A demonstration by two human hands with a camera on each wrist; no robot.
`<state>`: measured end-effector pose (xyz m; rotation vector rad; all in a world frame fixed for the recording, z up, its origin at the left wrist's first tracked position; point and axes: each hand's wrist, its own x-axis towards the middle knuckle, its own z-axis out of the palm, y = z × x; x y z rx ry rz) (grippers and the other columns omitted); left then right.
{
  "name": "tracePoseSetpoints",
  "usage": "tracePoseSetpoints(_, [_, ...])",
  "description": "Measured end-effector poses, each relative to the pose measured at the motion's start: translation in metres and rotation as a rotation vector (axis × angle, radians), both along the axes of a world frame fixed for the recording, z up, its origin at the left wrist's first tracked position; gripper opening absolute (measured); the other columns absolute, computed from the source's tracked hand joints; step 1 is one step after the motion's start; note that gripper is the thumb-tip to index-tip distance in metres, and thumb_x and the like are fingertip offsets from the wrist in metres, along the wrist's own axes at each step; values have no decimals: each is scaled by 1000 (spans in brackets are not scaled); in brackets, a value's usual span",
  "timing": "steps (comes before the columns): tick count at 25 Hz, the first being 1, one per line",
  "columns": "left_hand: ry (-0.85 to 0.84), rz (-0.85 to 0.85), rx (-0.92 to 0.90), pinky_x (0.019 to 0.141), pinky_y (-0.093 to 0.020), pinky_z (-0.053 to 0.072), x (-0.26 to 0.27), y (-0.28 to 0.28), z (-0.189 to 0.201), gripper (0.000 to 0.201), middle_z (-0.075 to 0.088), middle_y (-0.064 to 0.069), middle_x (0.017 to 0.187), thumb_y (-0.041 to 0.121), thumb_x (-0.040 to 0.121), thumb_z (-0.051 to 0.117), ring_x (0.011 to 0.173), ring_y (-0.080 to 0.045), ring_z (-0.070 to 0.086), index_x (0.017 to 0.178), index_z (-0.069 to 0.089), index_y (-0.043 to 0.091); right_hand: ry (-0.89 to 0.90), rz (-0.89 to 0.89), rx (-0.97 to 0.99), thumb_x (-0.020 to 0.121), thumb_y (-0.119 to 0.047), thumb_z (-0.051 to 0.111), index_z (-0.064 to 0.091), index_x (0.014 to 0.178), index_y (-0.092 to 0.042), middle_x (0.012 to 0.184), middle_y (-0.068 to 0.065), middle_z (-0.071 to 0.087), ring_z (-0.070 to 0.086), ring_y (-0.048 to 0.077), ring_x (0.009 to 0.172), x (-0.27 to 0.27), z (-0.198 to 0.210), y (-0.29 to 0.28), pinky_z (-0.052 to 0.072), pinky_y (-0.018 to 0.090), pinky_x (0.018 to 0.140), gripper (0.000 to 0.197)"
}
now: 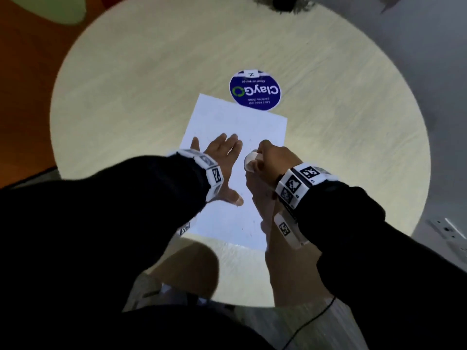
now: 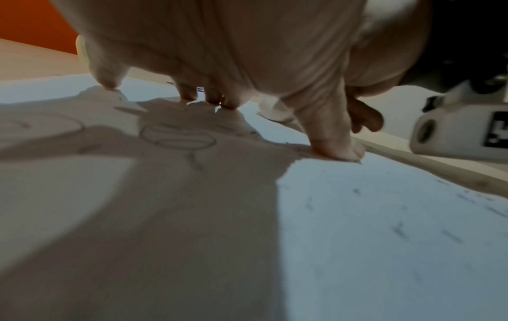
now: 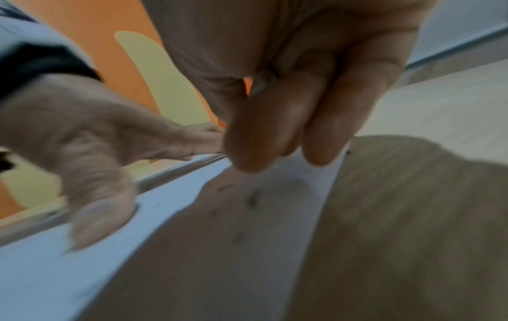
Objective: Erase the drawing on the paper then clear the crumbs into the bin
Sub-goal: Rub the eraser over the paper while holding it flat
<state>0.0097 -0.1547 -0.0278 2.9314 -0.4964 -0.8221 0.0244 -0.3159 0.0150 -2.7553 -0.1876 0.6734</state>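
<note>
A white paper [image 1: 240, 122] lies in the middle of a round table [image 1: 151, 84]. My left hand [image 1: 225, 165] is spread flat on the paper, fingertips [image 2: 338, 152] pressing it down. A faint pencil drawing [image 2: 177, 139], an oval with lines, shows under that palm. My right hand [image 1: 264, 157] hovers just right of the left one, fingers curled round a white eraser [image 1: 250, 160]. In the right wrist view the curled fingers [image 3: 253, 141] hide the eraser. Dark eraser crumbs [image 2: 398, 230] are scattered over the paper's right part [image 3: 254, 198]. No bin is in view.
A round blue ClayGo sticker [image 1: 255, 90] sits on the table just beyond the paper's far edge. A dark object [image 1: 285, 3] stands at the table's far rim. My knees are under the near edge. An orange floor lies to the left.
</note>
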Motion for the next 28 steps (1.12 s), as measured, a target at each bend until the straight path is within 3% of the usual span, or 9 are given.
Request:
tracePoseSetpoints(6, [50,14,-28,114,-57,-7,-3,-5,8,130,-29,5,156,77,67,62,143,-15,-25,149,-21,21,19,60,-43,89,-33,53,37,97,-16,98,11,64,61,32,87,-26,-3,1,47,37,74,24])
tracePoseSetpoints(10, [68,16,-25,113,-57,-7,-3,-4,9,129,-29,4,156,78,67,61,144,-16,-25,149,-22,22,-30,-29,4,90,-33,53,41,102,-15,102,10,63,60,30,90,1,3,-1,37,30,68,25])
tracePoseSetpoints(14, [78,3,-5,113,-58,-7,-3,-5,14,130,-31,4,155,77,67,61,144,-17,-25,149,-23,21,-22,57,-65,87,-34,50,37,92,-19,75,-6,47,57,25,75,-28,-6,0,43,33,65,21])
tracePoseSetpoints(16, [84,3,3,113,-58,-7,-3,-6,14,129,-31,4,155,77,68,60,144,-17,-25,148,-23,21,14,-11,-41,87,-33,53,37,91,-21,71,-8,43,52,23,73,-15,-3,-1,42,32,66,20])
tracePoseSetpoints(18, [86,5,6,112,-58,-6,-4,-6,14,129,-31,4,155,78,68,60,144,-17,-25,148,-23,21,0,-77,-10,88,-33,53,35,92,-21,74,-4,45,48,24,73,1,1,-2,37,30,65,22])
tracePoseSetpoints(21, [94,-2,15,113,-58,-6,-5,-6,17,128,-31,4,155,77,69,60,144,-17,-25,148,-23,21,-63,-26,-76,88,-34,53,34,92,-20,74,-5,48,50,23,69,-17,-2,0,37,29,62,25])
tracePoseSetpoints(25, [98,0,28,114,-58,-5,-6,-8,19,127,-30,3,156,75,70,61,144,-17,-24,149,-22,20,0,18,-35,90,-34,53,42,99,-18,93,7,61,60,29,85,-13,0,-4,39,30,67,21])
tracePoseSetpoints(28, [89,13,26,114,-58,-5,-10,-8,16,127,-29,4,156,75,69,61,144,-17,-24,149,-21,21,6,-26,-7,89,-34,53,39,95,-18,98,7,62,56,27,79,-5,0,-6,38,30,66,22])
